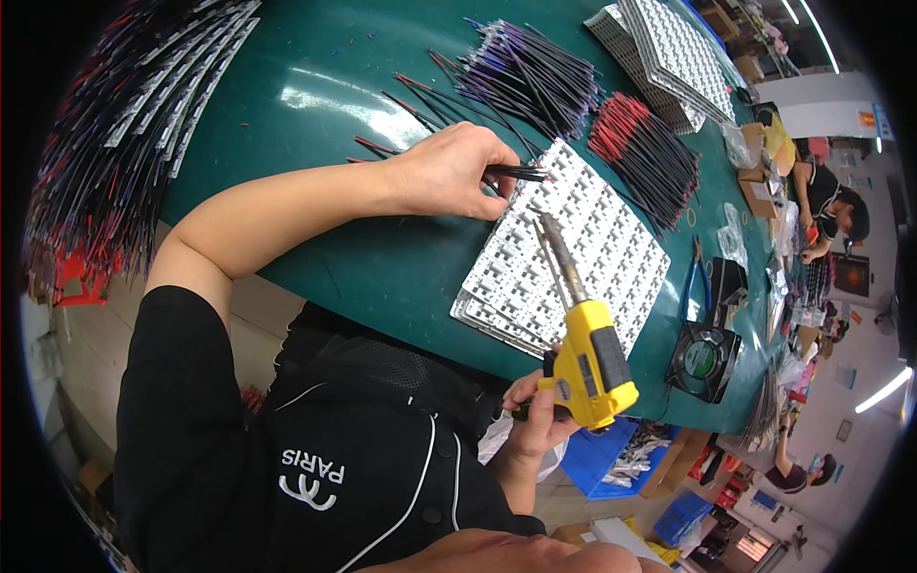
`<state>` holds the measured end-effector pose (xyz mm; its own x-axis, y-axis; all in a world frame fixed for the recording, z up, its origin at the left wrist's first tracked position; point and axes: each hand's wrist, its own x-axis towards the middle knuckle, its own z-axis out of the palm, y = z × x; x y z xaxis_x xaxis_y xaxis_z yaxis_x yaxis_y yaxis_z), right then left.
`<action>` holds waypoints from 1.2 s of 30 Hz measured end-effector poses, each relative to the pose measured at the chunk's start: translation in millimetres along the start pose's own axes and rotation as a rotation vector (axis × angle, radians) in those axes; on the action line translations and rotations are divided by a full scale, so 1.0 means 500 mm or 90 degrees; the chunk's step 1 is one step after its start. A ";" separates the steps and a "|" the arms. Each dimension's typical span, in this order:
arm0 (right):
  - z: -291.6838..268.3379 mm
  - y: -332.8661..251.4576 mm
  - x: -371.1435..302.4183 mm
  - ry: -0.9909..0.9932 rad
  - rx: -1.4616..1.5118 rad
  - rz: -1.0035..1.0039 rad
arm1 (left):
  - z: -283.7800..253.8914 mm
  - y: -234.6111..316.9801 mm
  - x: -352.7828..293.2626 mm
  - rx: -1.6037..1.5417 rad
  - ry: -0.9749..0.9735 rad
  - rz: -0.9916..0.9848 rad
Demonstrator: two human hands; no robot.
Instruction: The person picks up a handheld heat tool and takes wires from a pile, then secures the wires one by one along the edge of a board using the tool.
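Observation:
My left hand (457,172) rests on the green table (315,105) and pinches a thin black wire (521,173) whose end lies on the near corner of a white circuit panel (583,253). My right hand (537,411) grips the handle of a yellow soldering gun (590,368). Its long metal tip (559,253) points up over the panel, a little right of the wire end. The panel is a grid of small white boards, stacked on others.
Bundles of purple-black wires (530,72) and red-black wires (650,153) lie beyond the panel. More white panels (669,53) are stacked at the far right. A small black fan (705,358) and pliers (695,277) sit to the right. Other people work at the right edge.

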<state>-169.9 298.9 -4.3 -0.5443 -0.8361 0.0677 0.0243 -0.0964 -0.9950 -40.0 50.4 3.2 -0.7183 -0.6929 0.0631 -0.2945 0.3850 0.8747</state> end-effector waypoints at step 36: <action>-0.016 0.005 -0.022 -0.021 0.041 0.057 | -0.002 -0.011 0.001 0.019 -0.060 0.019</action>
<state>-170.5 312.4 -8.1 -0.5094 -0.8604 -0.0183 0.1260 -0.0535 -0.9906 -38.2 47.3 -1.2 -0.7827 -0.6209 0.0428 -0.2896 0.4242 0.8580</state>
